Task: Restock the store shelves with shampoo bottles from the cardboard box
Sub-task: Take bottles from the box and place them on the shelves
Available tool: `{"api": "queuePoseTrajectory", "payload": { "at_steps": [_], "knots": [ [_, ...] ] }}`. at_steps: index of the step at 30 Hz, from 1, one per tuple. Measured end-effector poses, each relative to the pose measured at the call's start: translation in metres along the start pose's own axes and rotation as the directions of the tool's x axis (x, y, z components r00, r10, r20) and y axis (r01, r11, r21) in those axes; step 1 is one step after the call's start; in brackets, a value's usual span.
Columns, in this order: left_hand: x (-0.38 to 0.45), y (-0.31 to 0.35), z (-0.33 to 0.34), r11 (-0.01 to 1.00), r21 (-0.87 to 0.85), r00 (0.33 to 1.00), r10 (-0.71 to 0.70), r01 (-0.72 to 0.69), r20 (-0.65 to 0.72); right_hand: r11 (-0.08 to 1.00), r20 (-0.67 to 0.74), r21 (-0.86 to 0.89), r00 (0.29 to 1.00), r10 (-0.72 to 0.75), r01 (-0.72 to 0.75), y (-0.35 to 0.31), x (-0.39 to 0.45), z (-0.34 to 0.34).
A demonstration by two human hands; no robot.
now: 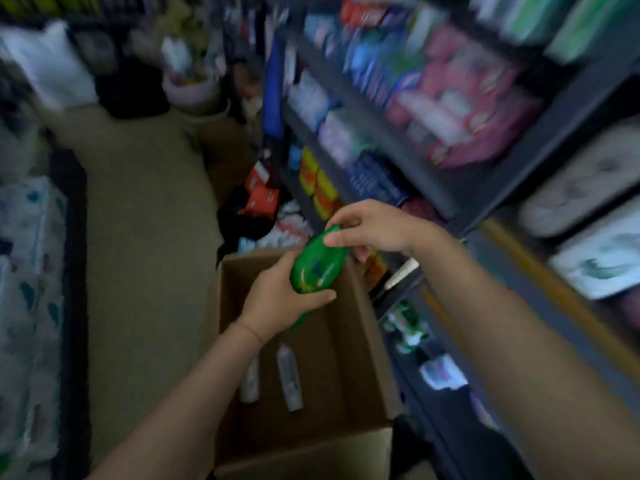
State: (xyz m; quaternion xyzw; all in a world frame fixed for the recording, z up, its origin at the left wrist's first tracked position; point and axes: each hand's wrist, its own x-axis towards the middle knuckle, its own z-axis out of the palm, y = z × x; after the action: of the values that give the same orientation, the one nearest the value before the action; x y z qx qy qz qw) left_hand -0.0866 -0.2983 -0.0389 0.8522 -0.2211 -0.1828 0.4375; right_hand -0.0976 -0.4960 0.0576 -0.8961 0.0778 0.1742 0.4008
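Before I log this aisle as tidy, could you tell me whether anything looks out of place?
Yes: red and white packets lie in a loose heap on the floor at the foot of the shelves, beyond the cardboard box, rather than shelved. The picture is too blurred to judge damage.

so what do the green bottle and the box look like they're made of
Green bottle: probably glossy plastic; it shows a smooth sheen and a printed label, though motion blur softens it. Box: cardboard, matte brown, with thin flat walls and a folded flap.
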Motion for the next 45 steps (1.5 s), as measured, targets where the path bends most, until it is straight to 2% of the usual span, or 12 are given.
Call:
{"api": "queuePoseTrajectory", "payload": {
  "at_steps": [2, 4, 6, 8, 10, 13, 16, 18, 22, 25, 32, 45],
  "knots": [
    [0.006, 0.067, -0.012, 0.988, -0.099, 0.992, 0.109, -0.116, -0.068, 0.989, -0.226, 0.122, 0.973, -0.051, 0.08, -0.034, -0.054, -0.044],
    [0.006, 0.141, -0.021, 0.953, -0.168, 0.963, 0.228, -0.251, -0.142, 0.964, -0.457, 0.206, 0.888, -0.055, 0.166, -0.061, -0.11, -0.078],
    [0.001, 0.214, -0.025, 0.896, -0.205, 0.915, 0.361, -0.394, -0.183, 0.956, -0.6, 0.194, 0.798, -0.063, 0.222, -0.082, -0.162, -0.102],
    [-0.007, 0.276, -0.02, 0.818, -0.237, 0.851, 0.495, -0.525, -0.174, 0.958, -0.731, 0.161, 0.681, -0.045, 0.236, -0.096, -0.209, -0.121],
    [-0.018, 0.323, -0.011, 0.723, -0.281, 0.773, 0.615, -0.631, -0.155, 0.976, -0.853, 0.073, 0.521, -0.046, 0.205, -0.102, -0.253, -0.139],
    [-0.026, 0.368, 0.014, 0.635, -0.306, 0.672, 0.741, -0.71, -0.021, 0.988, -0.943, -0.014, 0.327, -0.064, 0.153, -0.099, -0.313, -0.157],
    [-0.017, 0.385, 0.047, 0.595, -0.213, 0.583, 0.803, -0.775, 0.121, 0.995, -0.984, -0.101, 0.143, -0.103, 0.016, -0.095, -0.361, -0.168],
    [-0.012, 0.39, 0.066, 0.528, -0.107, 0.509, 0.845, -0.842, 0.161, 0.986, -0.989, -0.138, 0.065, -0.133, -0.088, -0.088, -0.383, -0.176],
    [-0.013, 0.401, 0.087, 0.419, 0.051, 0.422, 0.892, -0.906, 0.161, 0.953, -0.978, -0.186, -0.044, -0.202, -0.24, -0.065, -0.397, -0.184],
    [-0.018, 0.409, 0.095, 0.376, 0.109, 0.39, 0.904, -0.92, 0.175, 0.946, -0.975, -0.178, -0.081, -0.207, -0.269, -0.044, -0.39, -0.185],
    [-0.018, 0.41, 0.098, 0.378, 0.141, 0.402, 0.886, -0.915, 0.232, 0.964, -0.993, -0.036, -0.101, -0.065, -0.264, -0.033, -0.375, -0.202],
    [-0.015, 0.411, 0.092, 0.411, 0.084, 0.415, 0.848, -0.908, 0.33, 0.914, -0.991, 0.135, -0.057, 0.122, -0.383, -0.03, -0.351, -0.224]
  ]
}}
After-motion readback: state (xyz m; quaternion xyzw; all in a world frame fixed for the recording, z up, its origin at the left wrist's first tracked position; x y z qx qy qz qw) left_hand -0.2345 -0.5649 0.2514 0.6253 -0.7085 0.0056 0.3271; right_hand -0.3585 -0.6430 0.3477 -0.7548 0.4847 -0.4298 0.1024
